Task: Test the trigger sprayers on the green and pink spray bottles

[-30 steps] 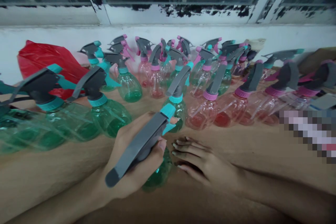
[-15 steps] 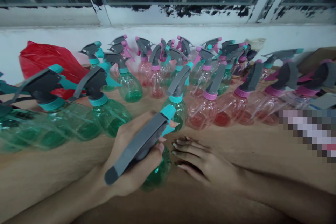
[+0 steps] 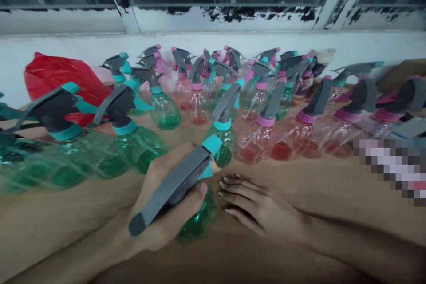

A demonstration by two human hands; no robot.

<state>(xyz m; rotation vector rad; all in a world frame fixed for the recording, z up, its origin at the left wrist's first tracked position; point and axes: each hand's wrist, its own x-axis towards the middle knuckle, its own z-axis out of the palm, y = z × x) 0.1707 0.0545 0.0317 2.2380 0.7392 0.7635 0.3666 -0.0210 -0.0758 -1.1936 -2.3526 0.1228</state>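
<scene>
A green spray bottle [image 3: 198, 217] with a grey and turquoise trigger head is gripped by my left hand [image 3: 176, 217]. My left fingers wrap round the neck and trigger, and the head points away toward the upper right. Part of the bottle's body is hidden by the hand. My right hand [image 3: 256, 199] lies palm down on the wooden table [image 3: 299, 248], fingers stretched out, just right of the bottle and apart from it. Straight ahead stands another green spray bottle [image 3: 221, 140] with a turquoise collar.
Several green bottles [image 3: 140, 146] line the left side. Pink bottles [image 3: 256, 144] form a row to the right, with more mixed bottles behind. A red plastic bag [image 3: 60, 75] lies at the back left. Behind everything runs a white wall [image 3: 213, 37] below windows.
The trigger has moved inward under my left fingers, and the spray head has shifted slightly down and left. My right hand has stayed in place.
</scene>
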